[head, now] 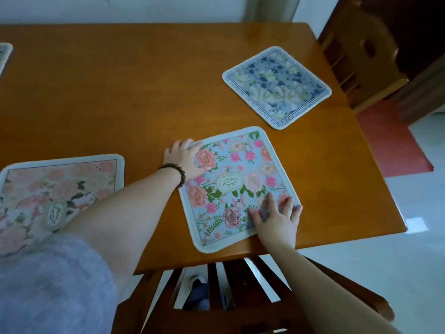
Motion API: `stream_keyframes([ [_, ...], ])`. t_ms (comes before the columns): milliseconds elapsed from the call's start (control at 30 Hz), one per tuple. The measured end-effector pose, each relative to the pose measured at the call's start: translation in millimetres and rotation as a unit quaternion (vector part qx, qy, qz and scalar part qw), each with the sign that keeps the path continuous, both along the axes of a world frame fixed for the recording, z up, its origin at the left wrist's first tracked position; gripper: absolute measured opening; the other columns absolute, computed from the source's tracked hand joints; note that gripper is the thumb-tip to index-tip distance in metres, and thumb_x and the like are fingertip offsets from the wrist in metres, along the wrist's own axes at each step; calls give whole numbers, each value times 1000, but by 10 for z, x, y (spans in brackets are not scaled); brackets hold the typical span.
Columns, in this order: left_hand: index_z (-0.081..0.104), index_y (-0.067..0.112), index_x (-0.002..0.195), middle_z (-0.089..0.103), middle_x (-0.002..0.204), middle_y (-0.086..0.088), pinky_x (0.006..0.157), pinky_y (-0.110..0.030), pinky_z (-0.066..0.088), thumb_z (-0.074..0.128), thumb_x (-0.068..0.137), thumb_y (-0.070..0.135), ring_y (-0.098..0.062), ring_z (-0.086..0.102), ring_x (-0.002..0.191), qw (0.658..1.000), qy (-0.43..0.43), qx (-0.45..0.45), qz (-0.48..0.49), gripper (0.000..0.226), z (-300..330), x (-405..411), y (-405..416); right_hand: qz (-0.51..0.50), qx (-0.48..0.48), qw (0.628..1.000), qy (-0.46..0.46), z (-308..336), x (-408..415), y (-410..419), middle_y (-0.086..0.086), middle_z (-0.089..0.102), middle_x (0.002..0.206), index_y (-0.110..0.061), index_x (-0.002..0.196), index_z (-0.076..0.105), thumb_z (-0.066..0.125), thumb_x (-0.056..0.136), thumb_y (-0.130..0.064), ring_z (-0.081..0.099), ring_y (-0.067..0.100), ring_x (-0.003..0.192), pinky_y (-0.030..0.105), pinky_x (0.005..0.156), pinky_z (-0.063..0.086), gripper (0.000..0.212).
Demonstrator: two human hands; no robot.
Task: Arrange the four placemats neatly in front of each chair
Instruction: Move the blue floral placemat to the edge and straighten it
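Observation:
A light-blue placemat with pink flowers (pixel 237 182) lies slightly turned near the front edge of the wooden table (pixel 144 92). My left hand (pixel 185 159) rests flat on its far left corner, a bead bracelet on the wrist. With fingers spread, my right hand (pixel 277 220) presses on its near right corner. A pale pink floral placemat (pixel 55 189) lies at the front left, partly behind my left sleeve. A dark-blue and white floral placemat (pixel 277 86) sits rotated at the far right. Only a sliver of a fourth placemat (pixel 4 56) shows at the left edge.
A wooden chair (pixel 252 297) stands tucked under the front edge below the blue mat. Another wooden chair (pixel 361 56) stands at the table's right end. Past the table's right side are a red floor patch (pixel 390 141) and white tiles.

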State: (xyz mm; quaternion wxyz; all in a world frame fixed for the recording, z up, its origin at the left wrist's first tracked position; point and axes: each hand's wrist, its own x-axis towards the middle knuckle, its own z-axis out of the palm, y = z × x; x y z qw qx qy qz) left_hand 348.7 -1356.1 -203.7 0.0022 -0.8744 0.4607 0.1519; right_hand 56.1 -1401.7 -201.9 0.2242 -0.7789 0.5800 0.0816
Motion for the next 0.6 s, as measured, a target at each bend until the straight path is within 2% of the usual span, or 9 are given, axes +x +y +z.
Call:
stream_keyframes([
  [133,28,38,142,30,146,4,95,-47,31,45,75,77,-27,27,128,999,4,-10,48,79,54,-186,402,45,-13,999,1,-42,30,-207,11,-11,159,-44,148,8,32,83,-75,-21,34,142,50,113,-7,76],
  [233,27,38,142,27,147,2,95,-48,33,48,78,72,-29,27,127,996,30,0,87,76,96,-367,773,99,-13,995,-6,-33,129,-495,9,-8,159,-43,148,10,35,85,-72,-15,29,144,49,113,-10,73],
  [400,26,32,145,26,145,-1,99,-45,35,55,80,64,-29,27,125,985,74,11,154,78,156,-752,1276,219,-18,975,-20,37,522,-1025,5,2,160,-39,148,19,43,88,-64,-5,25,145,47,117,0,70],
  [500,33,28,141,35,137,-4,95,-43,39,56,79,64,-28,35,120,986,48,5,159,75,184,-1015,1411,291,-30,956,-29,94,749,-1236,4,13,157,-33,148,25,48,88,-58,2,24,144,46,117,7,69],
  [600,40,27,136,45,130,-4,92,-41,40,57,82,57,-27,40,116,987,31,-23,159,64,214,-1136,1459,283,3,958,-41,191,831,-1317,6,14,157,-34,148,23,52,87,-50,7,27,143,46,115,16,69],
])
